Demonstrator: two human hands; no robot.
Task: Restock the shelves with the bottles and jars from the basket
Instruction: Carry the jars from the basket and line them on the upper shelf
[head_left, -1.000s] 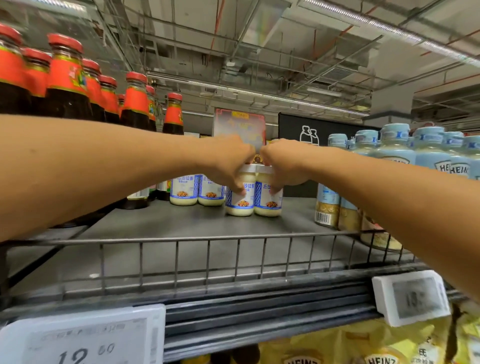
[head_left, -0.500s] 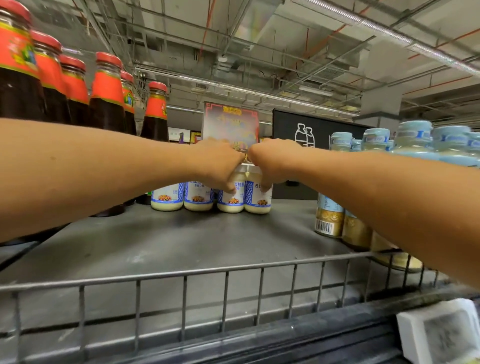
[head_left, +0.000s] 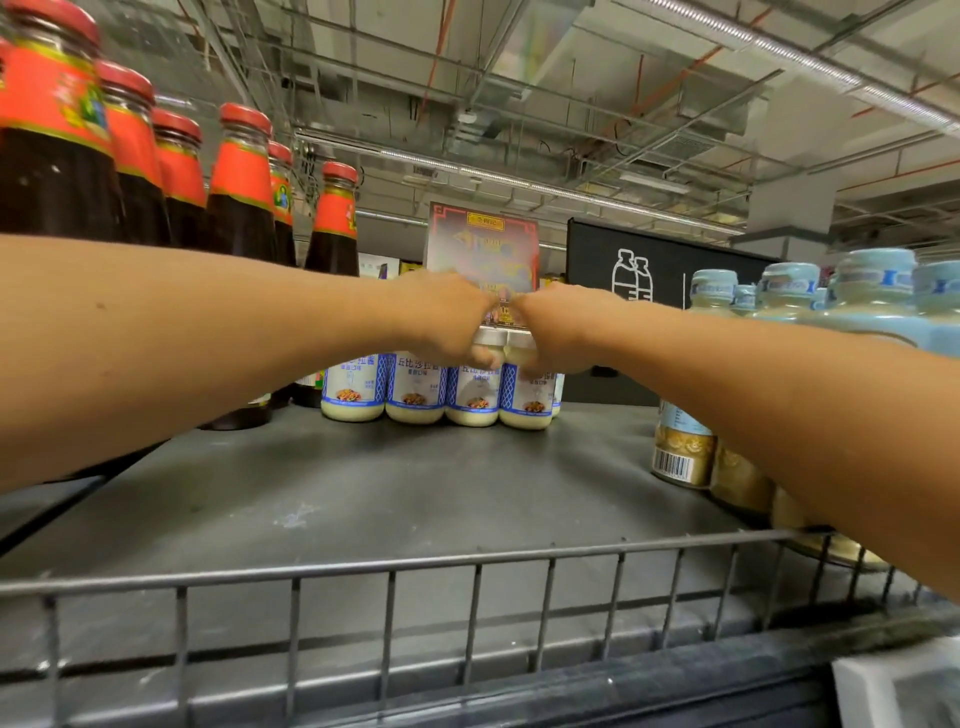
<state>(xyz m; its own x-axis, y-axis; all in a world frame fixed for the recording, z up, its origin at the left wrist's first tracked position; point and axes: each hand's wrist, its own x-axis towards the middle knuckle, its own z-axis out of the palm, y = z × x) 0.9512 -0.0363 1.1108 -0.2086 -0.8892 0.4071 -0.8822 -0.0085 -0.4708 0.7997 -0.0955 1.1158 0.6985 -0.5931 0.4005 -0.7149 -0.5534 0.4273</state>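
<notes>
While gripping necks, left hand (head_left: 441, 317) on left jar (head_left: 474, 397), right hand (head_left: 556, 327) on right jar (head_left: 527, 405): both upright, touching, directly beneath palms, deep on shelf (head_left: 415, 493).

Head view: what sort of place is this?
Most likely a supermarket aisle. Matching red-capped sauce bottles stand in rows, identical white jars line the back of a grey shelf with a wire front rail, and the left hand and right hand each grip one.

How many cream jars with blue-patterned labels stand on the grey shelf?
4, in a back row: two free small cream jars at left, one gripped by the left hand, one by the right hand. Others may hide behind.
</notes>
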